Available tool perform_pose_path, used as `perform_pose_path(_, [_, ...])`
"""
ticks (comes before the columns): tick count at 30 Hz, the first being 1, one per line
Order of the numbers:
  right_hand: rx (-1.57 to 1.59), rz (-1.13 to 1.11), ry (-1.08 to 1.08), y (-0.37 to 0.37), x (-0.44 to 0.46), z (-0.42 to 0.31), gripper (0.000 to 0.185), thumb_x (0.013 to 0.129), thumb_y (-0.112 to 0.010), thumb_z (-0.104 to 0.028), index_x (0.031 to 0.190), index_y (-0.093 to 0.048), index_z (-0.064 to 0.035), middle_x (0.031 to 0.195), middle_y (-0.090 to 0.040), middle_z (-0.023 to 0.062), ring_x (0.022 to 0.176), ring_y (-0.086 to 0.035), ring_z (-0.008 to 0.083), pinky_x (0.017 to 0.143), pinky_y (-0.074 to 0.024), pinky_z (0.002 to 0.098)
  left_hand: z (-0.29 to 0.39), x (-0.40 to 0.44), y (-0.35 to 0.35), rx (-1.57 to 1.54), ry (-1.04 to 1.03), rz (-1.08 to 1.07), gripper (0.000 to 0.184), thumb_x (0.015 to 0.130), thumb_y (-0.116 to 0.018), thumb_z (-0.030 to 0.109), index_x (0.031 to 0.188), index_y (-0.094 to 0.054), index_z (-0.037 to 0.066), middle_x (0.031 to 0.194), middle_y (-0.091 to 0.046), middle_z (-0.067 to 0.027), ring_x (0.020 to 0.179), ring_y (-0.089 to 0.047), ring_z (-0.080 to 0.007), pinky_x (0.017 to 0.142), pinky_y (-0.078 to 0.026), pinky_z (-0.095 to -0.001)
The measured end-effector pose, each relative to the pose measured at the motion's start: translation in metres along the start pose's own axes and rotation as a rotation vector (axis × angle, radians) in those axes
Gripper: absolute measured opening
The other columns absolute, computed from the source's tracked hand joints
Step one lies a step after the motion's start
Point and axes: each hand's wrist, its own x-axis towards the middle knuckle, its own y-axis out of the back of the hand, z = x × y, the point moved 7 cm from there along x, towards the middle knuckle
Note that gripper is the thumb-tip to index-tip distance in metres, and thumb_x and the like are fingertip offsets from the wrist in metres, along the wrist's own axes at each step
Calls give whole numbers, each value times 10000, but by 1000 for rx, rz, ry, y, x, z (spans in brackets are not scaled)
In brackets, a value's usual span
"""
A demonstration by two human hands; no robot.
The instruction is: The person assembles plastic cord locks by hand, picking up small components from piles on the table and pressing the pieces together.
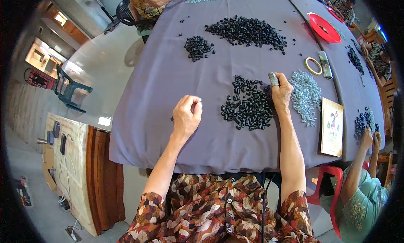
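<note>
My left hand [187,114] is closed above the grey cloth, left of a pile of small black pieces [248,110]; what it holds, if anything, is hidden. At that pile's right edge is my right hand [281,89], its fingers closed and a greyish cover on one fingertip. Whatever lies between those fingers is too small to make out. Just right of my right hand lies a heap of clear, pale pieces [306,95]. One black piece shows partly beside my left hand.
Farther back lie a large black pile [252,32] and a smaller one [198,48]. Tape roll [313,66], green-labelled item [325,65], booklet [332,127] and red plate [324,28] are on the right. Other people sit around the grey-clothed table [143,125].
</note>
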Motion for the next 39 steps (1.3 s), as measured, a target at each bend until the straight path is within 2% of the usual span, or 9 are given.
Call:
perform_pose_path(3, [-34,34,29,3,-1,-1,99,778,-599,-94,862,-602,-42,581,-534,127,499,-505,194,527,-419,311,-20,-15,9,171,-38,26,60,728,-570,-7,748,-540,41,728,-536,-63,717,-551,-240,642,-447,-369])
perform_pose_path(9, [0,60,14,9,-11,-3,99,791,-604,-111,846,-602,-29,555,-510,91,495,-456,129,505,-400,292,5,-20,27,120,-240,241,67,783,-582,34,848,-565,36,725,-542,-56,666,-531,-209,612,-444,-333])
perform_pose_path(13, [9,55,18,14,-19,-13,95,817,-590,-116,840,-598,-24,569,-530,76,511,-468,121,508,-403,284,-23,-4,12,-802,345,96,197,903,-511,231,939,-567,46,773,-570,-48,640,-516,-125,562,-420,-253])
perform_pose_path(16, [15,50,45,18,-28,-34,89,825,-598,-106,845,-597,-18,627,-565,64,567,-504,123,545,-429,283,-18,8,-14,-1588,428,-112,260,913,-489,286,958,-551,37,770,-570,-50,636,-515,-117,548,-405,-252])
perform_pose_path(22, [248,-109,281,-6,-72,-140,163,760,-642,-12,908,-577,-32,855,-593,66,678,-529,119,606,-442,243,7,24,-52,-1549,386,-197,375,930,-407,391,985,-522,39,807,-559,-48,678,-508,-113,579,-395,-248])
perform_pose_path(28, [483,-237,265,-49,-106,-179,225,731,-622,38,937,-550,-16,1045,-593,122,800,-575,189,630,-475,268,5,20,-67,-1509,515,-138,446,931,-350,450,1012,-504,40,838,-551,-63,719,-516,-133,676,-460,-261])
perform_pose_path(29, [479,-220,255,-54,-109,-180,210,738,-604,54,932,-561,-15,972,-602,89,721,-536,130,610,-448,246,5,18,-66,-1480,534,-146,449,930,-348,453,1013,-504,39,842,-552,-65,721,-517,-132,671,-462,-257])
perform_pose_path(33, [374,-258,350,-63,-116,-179,284,716,-603,60,987,-561,-15,873,-574,89,700,-543,154,623,-458,263,5,16,-69,-1438,569,-186,479,920,-347,484,1033,-488,40,863,-554,-72,724,-520,-133,649,-470,-246])
perform_pose_path(39, [473,-329,202,-67,-113,-170,322,717,-594,63,1023,-533,-14,919,-580,103,753,-564,199,659,-460,282,3,15,-74,-1477,591,-198,492,916,-343,498,1054,-479,46,871,-555,-69,727,-526,-127,643,-478,-235])
